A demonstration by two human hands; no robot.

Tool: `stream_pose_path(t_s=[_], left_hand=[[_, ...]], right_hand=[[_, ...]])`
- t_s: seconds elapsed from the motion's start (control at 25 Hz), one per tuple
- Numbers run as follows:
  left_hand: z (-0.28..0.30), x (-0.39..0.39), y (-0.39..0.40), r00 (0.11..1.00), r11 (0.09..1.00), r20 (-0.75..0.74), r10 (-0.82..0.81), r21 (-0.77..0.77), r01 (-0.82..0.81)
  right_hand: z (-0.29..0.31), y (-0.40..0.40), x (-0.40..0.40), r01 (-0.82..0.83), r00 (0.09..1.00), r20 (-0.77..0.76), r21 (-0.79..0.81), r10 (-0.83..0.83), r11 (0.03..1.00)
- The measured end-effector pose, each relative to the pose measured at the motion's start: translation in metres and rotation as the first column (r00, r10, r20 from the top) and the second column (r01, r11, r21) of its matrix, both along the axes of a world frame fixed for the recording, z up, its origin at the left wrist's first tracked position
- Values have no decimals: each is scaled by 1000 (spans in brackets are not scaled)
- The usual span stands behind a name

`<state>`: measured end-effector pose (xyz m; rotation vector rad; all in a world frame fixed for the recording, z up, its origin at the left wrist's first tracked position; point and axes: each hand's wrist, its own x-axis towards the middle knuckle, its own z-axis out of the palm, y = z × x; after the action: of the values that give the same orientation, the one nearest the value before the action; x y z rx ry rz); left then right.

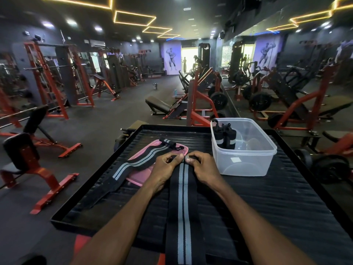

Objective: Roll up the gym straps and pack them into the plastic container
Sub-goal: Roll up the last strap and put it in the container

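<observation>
- left hand [168, 165] and right hand [203, 165] both pinch the far end of a black grey-striped strap [182, 203]
- rolled straps [224, 135] sit in the plastic container [246, 163], far right

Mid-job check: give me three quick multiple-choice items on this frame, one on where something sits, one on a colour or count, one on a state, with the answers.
1. Where does the plastic container stand?
A. At the tray's far right
B. On the pink lid
C. On the floor

2. How many rolled straps are in it?
A. None
B. Two
C. Five

3. What are the hands doing?
A. Resting flat
B. Lifting the container
C. Both pinching the far end of the strap

Answers: 1 A, it stands on the black tray, right of the pink lid. 2 B, two upright rolls show. 3 C, the left hand and right hand grip its end.
</observation>
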<state>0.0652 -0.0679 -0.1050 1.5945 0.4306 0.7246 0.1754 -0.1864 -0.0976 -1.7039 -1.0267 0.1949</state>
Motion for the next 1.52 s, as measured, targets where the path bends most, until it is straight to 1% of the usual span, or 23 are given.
stream_pose_path(t_s=[0.08, 0.2, 0.28, 0.36, 0.44, 0.56, 0.64, 0.72, 0.8, 0.88, 0.92, 1.0, 1.08, 1.16, 1.2, 1.28, 1.36, 1.44, 1.52], left_hand=[[-1, 0, 3, 1000, 999, -5, 22, 27, -22], [-2, 0, 5, 999, 998, 10, 30, 61, -31], [-2, 1, 5, 1000, 998, 22, 13, 58, -14], [-1, 1, 2, 997, 1000, 67, -30, -4, 30], [1, 0, 0, 994, 996, 95, -60, -55, 66], [0, 0, 2, 998, 1000, 67, -13, 18, 12], [-1, 0, 5, 998, 999, 58, 5, 38, -8], [-2, 0, 7, 999, 999, 44, 9, 42, -11], [-2, 2, 6, 999, 1000, 34, -14, -1, 14], [-2, 2, 3, 998, 995, 21, -58, -78, 60], [-3, 2, 3, 998, 995, 0, -70, -78, 70], [-4, 2, 2, 996, 999, -67, -52, 12, 52], [-3, 1, 1, 997, 998, -75, -31, 47, 35], [-3, 0, 2, 999, 999, -30, -29, 40, 31], [-3, 1, 2, 999, 999, -18, -31, 31, 32], [-4, 2, 1, 998, 997, -10, -62, -44, 61], [-6, 3, 2, 997, 991, -19, -76, -111, 74], [-5, 3, 2, 998, 999, -54, -32, -46, 29], [-3, 2, 2, 998, 1000, -57, 8, 10, -7]], right_hand=[[0, -1, -1, -31, 999, -30, -19, 31, 999], [2, -2, -1, -59, 987, -150, -19, 55, 998], [2, -2, 1, -33, 993, -114, 9, 33, 999], [2, -1, 4, -4, 997, -82, 53, 9, 999], [4, -1, 5, 9, 994, -110, 87, 1, 996], [4, -3, 3, -29, 984, -173, 90, 44, 996], [5, -2, 3, -71, 975, -210, 28, 75, 997], [8, -1, 6, -100, 979, -184, -54, 88, 994], [11, 1, 10, -73, 992, -109, -97, 63, 993], [10, -1, 10, -68, 995, -77, -71, 63, 995], [8, -3, 9, -72, 995, -77, -43, 68, 996], [3, -10, 4, -71, 994, -82, 7, 71, 997], [2, -17, 5, -94, 983, -157, 42, 99, 995], [4, -20, 6, -110, 960, -254, 27, 113, 994], [5, -19, 8, -93, 967, -235, 19, 95, 995], [5, -18, 10, -48, 991, -126, 41, 53, 998], [5, -17, 9, -35, 993, -108, 66, 42, 997], [4, -18, 8, -35, 989, -141, 93, 48, 995], [5, -20, 6, -56, 980, -186, 72, 68, 996]])
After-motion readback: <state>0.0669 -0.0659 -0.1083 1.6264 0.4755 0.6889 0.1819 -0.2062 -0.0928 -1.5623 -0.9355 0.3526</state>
